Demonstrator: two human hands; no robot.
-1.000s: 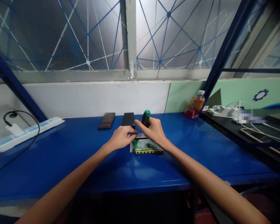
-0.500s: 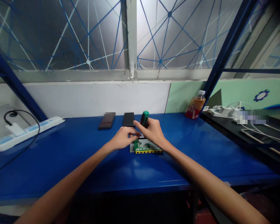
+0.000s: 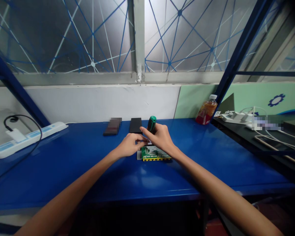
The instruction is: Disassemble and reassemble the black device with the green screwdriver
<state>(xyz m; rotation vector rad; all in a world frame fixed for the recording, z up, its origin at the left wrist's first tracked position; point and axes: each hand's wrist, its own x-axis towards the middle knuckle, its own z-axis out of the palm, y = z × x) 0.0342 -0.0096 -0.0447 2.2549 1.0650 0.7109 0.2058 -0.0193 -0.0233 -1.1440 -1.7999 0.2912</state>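
My right hand (image 3: pixel 161 136) is closed around the green and black handle of a screwdriver (image 3: pixel 152 123), held nearly upright with a slight lean. Below it lies a green circuit board (image 3: pixel 151 152) with yellow pieces along its near edge, on a grey plate or base that shows at its left side. The fingers of my left hand (image 3: pixel 132 144) are pinched together at the screwdriver's lower end, above the board's far left part. What these fingertips hold, if anything, is hidden. The screwdriver's tip cannot be made out.
Behind my hands a black flat box (image 3: pixel 135 125) and a dark phone-like slab (image 3: pixel 112 127) lie on the blue table (image 3: pixel 64 170). A white power strip (image 3: pixel 29 139) with a black cable is at the left. A drink bottle (image 3: pixel 206 110) stands at the back right, near cables (image 3: pixel 267 137).
The screwdriver handle leans very slightly more to the left. Both hands keep their places over the board, and the whole view has shifted a little.
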